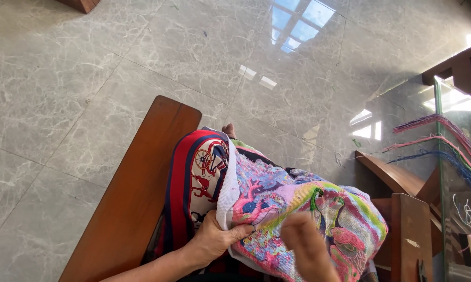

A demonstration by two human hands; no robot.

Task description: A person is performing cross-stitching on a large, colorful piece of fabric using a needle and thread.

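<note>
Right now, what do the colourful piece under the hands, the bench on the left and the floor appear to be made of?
The embroidery cloth looks like open-weave white canvas filled with matte thread stitches: a fine grid texture shows, with a bare white edge. The left hand grips that edge; the right hand is blurred over it. The bench seems varnished reddish-brown wood, with a smooth sheen. The floor looks like polished grey veined tile, possibly marble, mirroring a window.

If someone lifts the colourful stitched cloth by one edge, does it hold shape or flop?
Probably flops: the stitched cloth drapes over the lap in soft folds, and its white edge bunches where the left hand pinches it. Likely light, though dense stitching may stiffen it slightly. The right hand is blurred above it.
</note>
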